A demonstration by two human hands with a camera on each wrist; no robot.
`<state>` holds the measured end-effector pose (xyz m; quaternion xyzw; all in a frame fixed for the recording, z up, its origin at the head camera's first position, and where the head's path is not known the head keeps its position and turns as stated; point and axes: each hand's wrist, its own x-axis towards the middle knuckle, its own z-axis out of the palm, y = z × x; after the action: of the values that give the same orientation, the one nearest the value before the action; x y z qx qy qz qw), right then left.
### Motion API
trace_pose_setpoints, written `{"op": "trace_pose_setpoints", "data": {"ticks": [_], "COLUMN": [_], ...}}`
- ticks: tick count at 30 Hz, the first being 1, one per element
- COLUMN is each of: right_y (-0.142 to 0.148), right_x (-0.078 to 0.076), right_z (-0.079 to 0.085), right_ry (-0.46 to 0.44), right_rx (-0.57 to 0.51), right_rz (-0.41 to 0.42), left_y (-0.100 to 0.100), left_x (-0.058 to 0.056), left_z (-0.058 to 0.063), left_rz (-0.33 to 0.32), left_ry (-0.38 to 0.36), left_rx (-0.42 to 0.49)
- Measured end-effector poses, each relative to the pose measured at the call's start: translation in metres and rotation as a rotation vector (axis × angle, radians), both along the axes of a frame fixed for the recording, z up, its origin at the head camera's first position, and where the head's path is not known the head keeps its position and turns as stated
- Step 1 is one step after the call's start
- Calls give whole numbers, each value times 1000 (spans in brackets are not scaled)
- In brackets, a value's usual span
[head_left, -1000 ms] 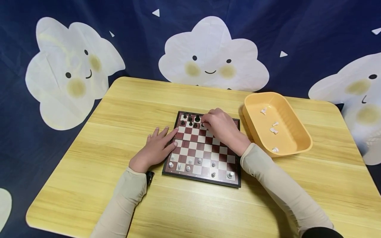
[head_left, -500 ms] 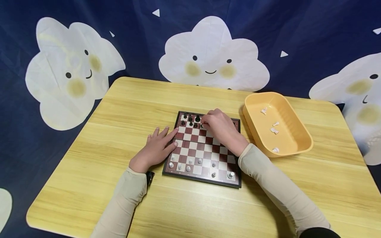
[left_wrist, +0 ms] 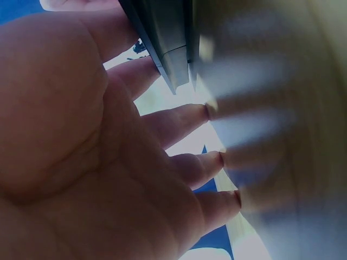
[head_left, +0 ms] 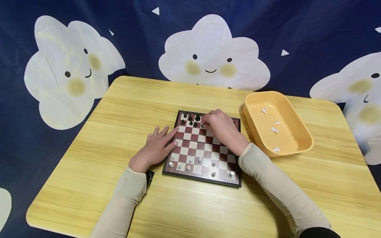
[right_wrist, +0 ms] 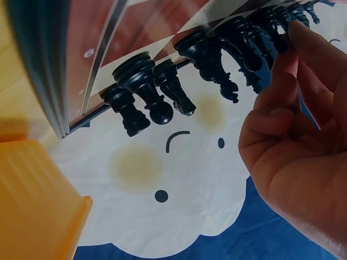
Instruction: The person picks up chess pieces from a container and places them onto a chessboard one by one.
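A brown-and-white chessboard (head_left: 191, 145) lies on the table. My left hand (head_left: 154, 148) rests at its left side with fingers spread, thumb and index finger touching the board's edge; in the left wrist view the other fingertips (left_wrist: 201, 112) touch the tabletop. Over the far side of the board, my right hand (head_left: 221, 125) pinches a black pawn (right_wrist: 278, 42) between thumb and index finger, among the black pieces. A black rook (right_wrist: 127, 111) and a black knight (right_wrist: 176, 89) stand at the right end of these rows. Part of the rows is hidden behind my right hand in the head view.
Several white pieces stand spread along the near side of the board, among them a large one (head_left: 231, 174) at the right. A yellow bin (head_left: 293, 132) to the right holds a few white pieces (head_left: 274, 130). Behind the wooden table (head_left: 98, 158) hangs a blue cloud-patterned curtain (head_left: 137, 39).
My right hand and wrist have shifted very slightly, still at the same black pawn. My left hand stays in place on the board's edge.
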<state>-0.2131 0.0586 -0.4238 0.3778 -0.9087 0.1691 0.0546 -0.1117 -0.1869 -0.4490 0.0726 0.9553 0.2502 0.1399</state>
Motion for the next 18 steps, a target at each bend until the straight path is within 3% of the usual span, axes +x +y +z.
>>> {"op": "trace_pose_setpoints", "data": {"ticks": [5, 9, 13, 18], "right_y": [9, 31, 64, 116], "right_x": [15, 36, 58, 83], "right_z": [25, 65, 103, 141], "right_ry": [-90, -117, -51, 53], "right_rx": [-14, -170, -323, -416], "right_rz": [-19, -7, 58, 84], "left_y": [1, 0, -1, -1], "left_x": [0, 0, 1, 1], "left_z": [1, 2, 3, 3], "left_rz": [-3, -3, 2, 3], "left_ry": [-6, 0, -1, -7], "left_rx": [3, 6, 3, 6]}}
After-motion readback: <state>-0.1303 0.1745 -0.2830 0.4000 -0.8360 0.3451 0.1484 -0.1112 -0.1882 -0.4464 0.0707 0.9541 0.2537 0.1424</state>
